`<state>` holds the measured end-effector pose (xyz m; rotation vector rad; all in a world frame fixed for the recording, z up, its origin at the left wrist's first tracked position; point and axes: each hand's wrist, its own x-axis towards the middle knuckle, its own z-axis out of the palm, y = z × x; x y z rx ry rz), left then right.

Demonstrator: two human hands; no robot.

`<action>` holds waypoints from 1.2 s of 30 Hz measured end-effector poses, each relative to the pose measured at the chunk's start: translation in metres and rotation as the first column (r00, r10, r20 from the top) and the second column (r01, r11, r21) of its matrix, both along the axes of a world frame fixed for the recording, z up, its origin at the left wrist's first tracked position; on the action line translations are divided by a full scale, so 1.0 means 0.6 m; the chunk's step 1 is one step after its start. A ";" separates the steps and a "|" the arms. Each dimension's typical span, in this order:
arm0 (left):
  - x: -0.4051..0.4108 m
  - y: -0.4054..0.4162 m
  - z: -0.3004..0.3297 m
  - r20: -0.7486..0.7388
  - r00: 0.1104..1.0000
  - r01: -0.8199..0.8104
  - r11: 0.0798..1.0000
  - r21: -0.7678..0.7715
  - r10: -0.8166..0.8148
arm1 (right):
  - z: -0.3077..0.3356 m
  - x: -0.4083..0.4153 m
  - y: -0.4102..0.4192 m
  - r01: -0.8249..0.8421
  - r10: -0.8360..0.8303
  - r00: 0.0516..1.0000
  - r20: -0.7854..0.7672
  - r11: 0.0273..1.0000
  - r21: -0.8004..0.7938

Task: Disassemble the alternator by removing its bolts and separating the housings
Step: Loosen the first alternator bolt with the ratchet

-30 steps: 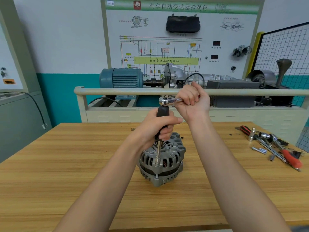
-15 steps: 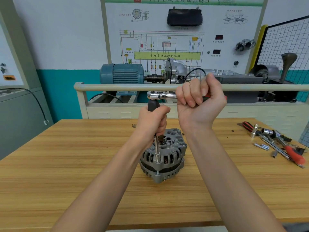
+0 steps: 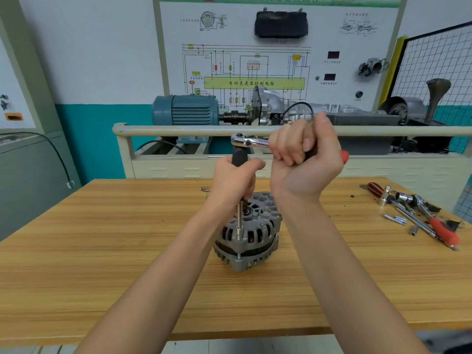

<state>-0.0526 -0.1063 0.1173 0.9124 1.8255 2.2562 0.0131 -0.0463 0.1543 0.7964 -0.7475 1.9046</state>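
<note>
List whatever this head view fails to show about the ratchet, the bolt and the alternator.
- Bolt head: hidden inside the socket at the alternator rim; how far out it is cannot be told.
- Ratchet handle: mostly wrapped by the right hand; only its red end shows.
- Extension grip: largely covered by the left hand.
- Alternator's far side and underside: out of sight.
- Loose bits at right: too small to identify.

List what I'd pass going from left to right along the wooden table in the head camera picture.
Bare wooden table top → grey ribbed metal alternator with the socket extension standing on it → small loose silver sockets → heap of chrome ratchets and red-handled tools near the right edge.
</note>
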 end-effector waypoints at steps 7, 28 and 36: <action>-0.055 -0.060 -0.018 0.057 0.939 0.338 0.940 0.037 -0.339 | 0.001 -0.022 0.056 -0.334 0.364 0.925 0.105 0.914 -0.229; -0.061 -0.052 -0.041 0.065 0.989 0.129 0.989 0.075 -0.134 | 0.005 -0.069 0.086 -0.593 0.674 0.731 0.112 0.707 -0.385; -0.009 -0.033 0.025 -0.038 0.979 0.202 0.979 -0.007 -0.202 | 0.009 -0.024 0.036 -0.402 0.423 0.898 0.121 0.901 -0.160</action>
